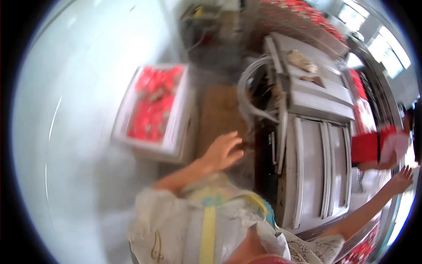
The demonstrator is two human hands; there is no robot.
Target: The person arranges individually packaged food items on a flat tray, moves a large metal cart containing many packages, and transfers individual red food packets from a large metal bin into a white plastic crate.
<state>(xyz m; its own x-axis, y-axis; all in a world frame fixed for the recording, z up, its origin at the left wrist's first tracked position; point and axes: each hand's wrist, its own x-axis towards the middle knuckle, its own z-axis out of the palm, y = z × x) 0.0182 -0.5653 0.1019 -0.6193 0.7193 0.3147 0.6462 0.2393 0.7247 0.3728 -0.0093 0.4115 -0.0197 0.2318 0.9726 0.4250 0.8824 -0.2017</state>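
My left hand (223, 150) hangs in the air in front of my body, its fingers apart and nothing in them. Nearest to it on the left is a white crate (121, 112) filled with red packets (154, 103); the hand does not touch it. My right arm stretches out to the far right beyond a pale grey machine (314, 165). At its end, my right hand (401, 179) has its fingers spread and appears to hold nothing. Motion blurs much of the picture.
A brown board or carton (222, 114) lies behind my left hand. A pale looped hose (246, 90) hangs beside the machine, and a beige cloth (301, 60) lies on top. More red packets (303, 11) are heaped behind. Another person (393, 147) stands at the right, by a red block-shaped thing (365, 147).
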